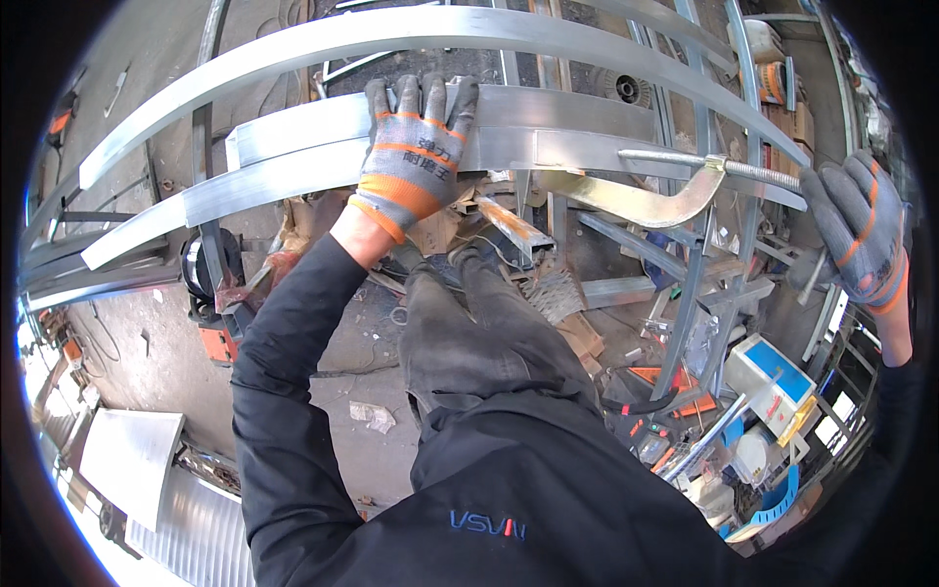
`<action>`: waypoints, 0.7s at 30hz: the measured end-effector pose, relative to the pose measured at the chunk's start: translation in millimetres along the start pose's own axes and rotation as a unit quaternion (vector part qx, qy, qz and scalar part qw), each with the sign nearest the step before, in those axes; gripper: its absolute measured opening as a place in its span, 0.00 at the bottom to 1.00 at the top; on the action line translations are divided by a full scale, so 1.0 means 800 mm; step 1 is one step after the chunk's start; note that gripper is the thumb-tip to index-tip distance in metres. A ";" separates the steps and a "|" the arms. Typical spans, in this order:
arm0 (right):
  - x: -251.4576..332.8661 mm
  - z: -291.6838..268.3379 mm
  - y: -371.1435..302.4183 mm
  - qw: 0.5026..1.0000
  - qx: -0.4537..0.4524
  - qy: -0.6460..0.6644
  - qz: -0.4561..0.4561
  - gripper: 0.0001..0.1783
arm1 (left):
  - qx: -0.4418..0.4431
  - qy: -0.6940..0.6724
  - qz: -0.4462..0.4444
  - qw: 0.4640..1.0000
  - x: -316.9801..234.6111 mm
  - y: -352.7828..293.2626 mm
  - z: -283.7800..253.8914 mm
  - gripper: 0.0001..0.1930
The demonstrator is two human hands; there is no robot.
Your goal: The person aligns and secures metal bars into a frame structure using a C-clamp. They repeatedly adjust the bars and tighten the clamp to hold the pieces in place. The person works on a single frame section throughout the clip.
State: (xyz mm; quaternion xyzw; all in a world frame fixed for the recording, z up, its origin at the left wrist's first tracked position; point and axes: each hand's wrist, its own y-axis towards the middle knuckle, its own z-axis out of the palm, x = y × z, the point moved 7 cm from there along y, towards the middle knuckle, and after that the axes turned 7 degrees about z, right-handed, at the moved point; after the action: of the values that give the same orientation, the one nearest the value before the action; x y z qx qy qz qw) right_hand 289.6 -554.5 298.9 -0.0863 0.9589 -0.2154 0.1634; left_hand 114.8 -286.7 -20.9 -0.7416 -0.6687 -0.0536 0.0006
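Note:
My left hand (pixel 411 161), in a grey and orange glove, lies across two pale metal bars, its fingers hooked over the far edge of the straight bar (pixel 562 110). The nearer curved bar (pixel 284 186) runs beneath the palm, against the straight one. On the right, a brass-coloured C-clamp (pixel 675 207) sits at the curved bar, its threaded screw (pixel 768 176) pointing right. My right hand (pixel 866 230), gloved alike, has its bent fingers around the screw's outer end. The fingers hide that end and any handle there.
Another curved metal bar (pixel 421 31) arches across beyond the hands. Steel frame members (pixel 685 318) stand below the clamp. At right lie a white and blue box (pixel 770 383) and assorted tools. A wire spool (pixel 201 264) is at left; scraps litter the floor around my legs (pixel 489 333).

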 end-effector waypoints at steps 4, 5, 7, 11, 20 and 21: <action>-0.002 -0.012 -0.001 0.998 -0.044 -0.041 -0.008 0.35 | -0.008 -0.028 -0.002 1.000 0.000 0.000 -0.001 0.61; -0.006 -0.010 -0.002 0.999 -0.039 -0.004 0.001 0.38 | -0.010 -0.056 -0.011 0.998 0.001 -0.001 -0.001 0.63; -0.009 0.003 -0.003 0.999 -0.013 -0.039 -0.020 0.44 | -0.033 -0.043 -0.007 0.998 0.000 0.000 -0.003 0.63; -0.013 -0.001 -0.002 0.989 -0.126 0.070 0.008 0.27 | -0.022 -0.012 -0.003 1.000 -0.001 0.000 0.002 0.63; 0.050 -0.020 0.027 0.928 -0.270 -0.124 0.225 0.33 | -0.019 -0.029 -0.009 0.999 -0.009 0.006 -0.015 0.65; 0.060 -0.021 0.029 0.913 -0.305 -0.163 0.215 0.29 | -0.002 -0.017 -0.010 1.000 -0.011 0.007 -0.015 0.66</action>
State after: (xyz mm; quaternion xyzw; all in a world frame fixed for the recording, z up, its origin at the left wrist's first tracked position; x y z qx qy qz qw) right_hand 236.6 -538.3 290.0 0.0427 0.9332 0.1450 0.3259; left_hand 118.9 -296.7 -9.6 -0.7360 -0.6755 -0.0426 -0.0126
